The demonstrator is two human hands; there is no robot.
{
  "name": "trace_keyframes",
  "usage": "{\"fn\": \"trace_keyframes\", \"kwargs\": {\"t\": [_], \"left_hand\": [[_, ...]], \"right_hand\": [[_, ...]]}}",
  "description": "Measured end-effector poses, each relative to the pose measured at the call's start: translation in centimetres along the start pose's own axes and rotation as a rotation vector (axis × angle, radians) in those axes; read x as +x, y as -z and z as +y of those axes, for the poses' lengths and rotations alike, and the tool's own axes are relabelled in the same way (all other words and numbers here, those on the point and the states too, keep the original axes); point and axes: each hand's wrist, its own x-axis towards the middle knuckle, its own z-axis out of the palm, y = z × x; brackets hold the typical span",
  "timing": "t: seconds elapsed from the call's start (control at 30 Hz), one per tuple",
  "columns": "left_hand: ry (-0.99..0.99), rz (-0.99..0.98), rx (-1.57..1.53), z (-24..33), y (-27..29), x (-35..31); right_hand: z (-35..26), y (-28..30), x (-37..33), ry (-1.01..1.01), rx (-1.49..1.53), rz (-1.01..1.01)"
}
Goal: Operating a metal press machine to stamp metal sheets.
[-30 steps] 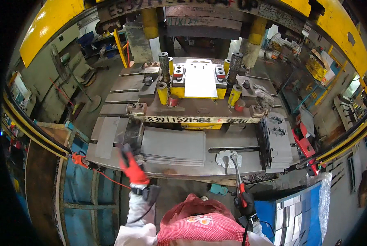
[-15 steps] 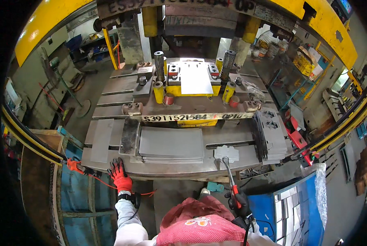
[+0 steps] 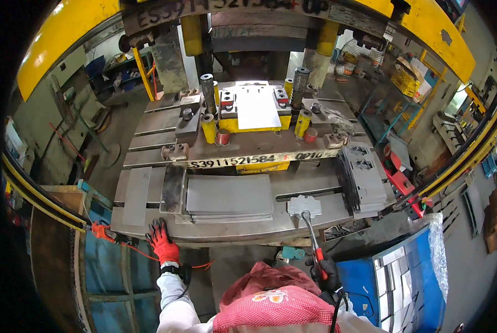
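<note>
My left hand (image 3: 163, 247), in a red glove with dark fingertips, lies with fingers spread at the front edge of the press table (image 3: 127, 217). In my right hand (image 3: 327, 275), gloved in black, is a long red-handled tool (image 3: 319, 255) with a bent metal shaft. The tool's tip meets a small notched metal plate (image 3: 305, 206) on the table. Left of that plate sits a stack of flat rectangular metal sheets (image 3: 229, 193). Farther back, a bright metal sheet (image 3: 258, 111) lies on the lower die (image 3: 232, 123).
Notched metal pieces (image 3: 366, 180) lean together at the table's right. A long strip (image 3: 136, 194) lies at the left beside a dark block (image 3: 173, 190). Guide posts (image 3: 300, 87) rise around the die. A blue bin (image 3: 426, 277) with metal pieces stands at the lower right.
The whole view has shifted slightly. Both hands keep nearly the same places, and the tool's tip stays on the notched plate.
</note>
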Motion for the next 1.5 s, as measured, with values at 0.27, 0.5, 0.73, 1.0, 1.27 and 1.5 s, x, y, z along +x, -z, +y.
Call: {"fn": "trace_keyframes", "kwargs": {"t": [0.27, 0.5, 0.73, 1.0, 1.27, 1.5], "left_hand": [[0.01, -0.018, 0.034, 0.5, 0.4, 0.0], [-0.068, 0.078, 0.056, -0.7, -0.8, 0.0], [-0.06, 0.052, 0.019, -0.4, -0.3, 0.0], [-0.057, 0.026, 0.036, 0.0, 0.5, -0.1], [-0.035, 0.162, -0.446, -5.0, -0.6, -0.8], [-0.012, 0.512, -0.644, 6.3, 8.9, -3.1]], "right_hand": [[1.4, 0.9, 0.5, -0.05, -0.022, -0.09], [1.3, 0.2, 0.0, 0.001, 0.031, -0.149], [1.1, -0.4, -0.7, -0.03, -0.029, -0.095], [-1.5, -0.2, 0.3, -0.01, -0.223, -0.227], [-11.3, -5.9, 7.6, 0.191, -0.374, -0.248], [-21.0, -11.7, 24.6, 0.334, -0.402, -0.403]]}}
